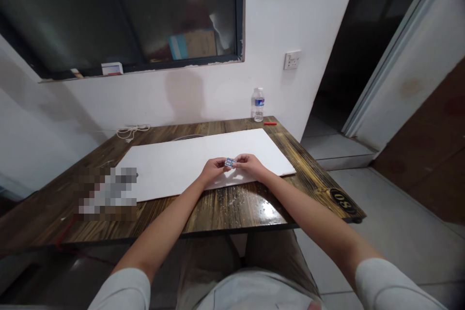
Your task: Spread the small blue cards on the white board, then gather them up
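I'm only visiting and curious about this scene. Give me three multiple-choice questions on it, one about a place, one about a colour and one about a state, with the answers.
1. Where on the wooden table does the water bottle stand?
A) Far end, near the wall
B) Near edge
C) Left end

2. What colour is the small stick beside it?
A) Blue
B) Red
C) White

3. How is the small blue-and-white item held?
A) Left hand only
B) Right hand only
C) Between both hands

1: A, it stands upright by the wall.
2: B, the stick shows red.
3: C, the left hand and right hand both pinch it.
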### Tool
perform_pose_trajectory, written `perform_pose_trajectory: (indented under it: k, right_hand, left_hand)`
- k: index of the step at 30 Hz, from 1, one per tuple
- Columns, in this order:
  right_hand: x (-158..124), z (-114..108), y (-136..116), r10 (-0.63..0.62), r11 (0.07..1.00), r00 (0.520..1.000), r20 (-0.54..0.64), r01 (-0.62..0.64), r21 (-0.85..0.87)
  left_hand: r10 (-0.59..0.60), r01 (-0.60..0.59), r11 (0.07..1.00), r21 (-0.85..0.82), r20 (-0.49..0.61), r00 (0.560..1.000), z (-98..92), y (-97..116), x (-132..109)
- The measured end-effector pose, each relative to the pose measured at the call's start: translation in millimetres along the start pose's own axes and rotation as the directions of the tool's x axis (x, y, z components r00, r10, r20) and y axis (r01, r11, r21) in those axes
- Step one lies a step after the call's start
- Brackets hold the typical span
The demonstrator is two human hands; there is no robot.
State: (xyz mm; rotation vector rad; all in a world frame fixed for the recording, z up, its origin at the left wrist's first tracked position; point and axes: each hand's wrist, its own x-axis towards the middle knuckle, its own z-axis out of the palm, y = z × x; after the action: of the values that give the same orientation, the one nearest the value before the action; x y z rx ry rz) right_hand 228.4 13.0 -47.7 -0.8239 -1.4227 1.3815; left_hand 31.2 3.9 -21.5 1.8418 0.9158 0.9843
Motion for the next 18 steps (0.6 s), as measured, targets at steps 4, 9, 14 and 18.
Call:
perform_pose_trajectory:
  k: [4, 9, 14, 18]
  right_hand:
    - [-4, 3, -7, -0.01, 0.999, 1.0, 0.008, 0.011, -0.039]
    - [-7, 6, -11, -0.032, 0.996, 0.999, -0.003, 0.031, -0.084]
    - [-10, 10, -14, -0.05, 0.992, 0.999, -0.003, 0.049, -0.112]
    - [-11, 11, -14, -0.067, 0.99, 0.998, -0.018, 0.064, -0.126]
  left_hand:
    - [0.029, -0.03, 0.999, 0.036, 0.016, 0.999, 0.6, 7, -2]
    - [0.01, -0.01, 0.999, 0.035, -0.005, 1.0, 2.2, 6, -1]
    - [-0.025, 0.025, 1.0, -0.004, -0.055, 0.998, 3.8, 0, 0]
    - [-0.05, 0.05, 0.999, 0.001, -0.097, 0.994, 5.1, -1, 1]
